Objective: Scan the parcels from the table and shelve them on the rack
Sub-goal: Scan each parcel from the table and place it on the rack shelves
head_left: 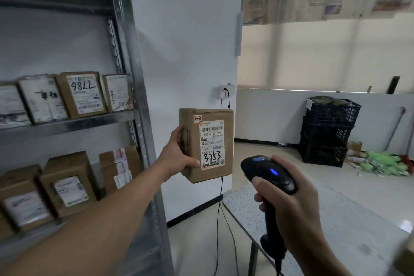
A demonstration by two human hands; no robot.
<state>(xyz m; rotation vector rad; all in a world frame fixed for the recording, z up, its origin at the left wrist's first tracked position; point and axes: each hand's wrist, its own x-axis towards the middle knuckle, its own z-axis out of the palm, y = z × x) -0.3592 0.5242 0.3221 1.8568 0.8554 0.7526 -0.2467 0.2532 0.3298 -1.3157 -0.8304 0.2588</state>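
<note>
Parcel (pixel 206 144) held upright in mid-air, off the table (pixel 336 219), between the right post of the rack (pixel 134 74) and the scanner (pixel 268 175), label (pixel 212 144) facing the camera. Gripped by the left hand (pixel 177 157) at its left edge, thumb pressed on the lower front face, fingers curled round the left side. Scanner clasped in the right hand (pixel 291 204), fingers wrapped round the handle, thumb against the head, blue lights lit, nose aimed up toward the label and well apart from it. Judged to be the scan step for this one, with shelving yet to come. Done so far, going by the rack: a row of boxes (pixel 81 94) standing along the middle shelf up to its right end, more on the shelf below. Left to do: get a good read, then find a gap on the rack and set this one in. At the table's right edge, only a blurred brown shape (pixel 405 257), possibly one more to scan; cannot tell for sure, nor how many remain out of view.
</note>
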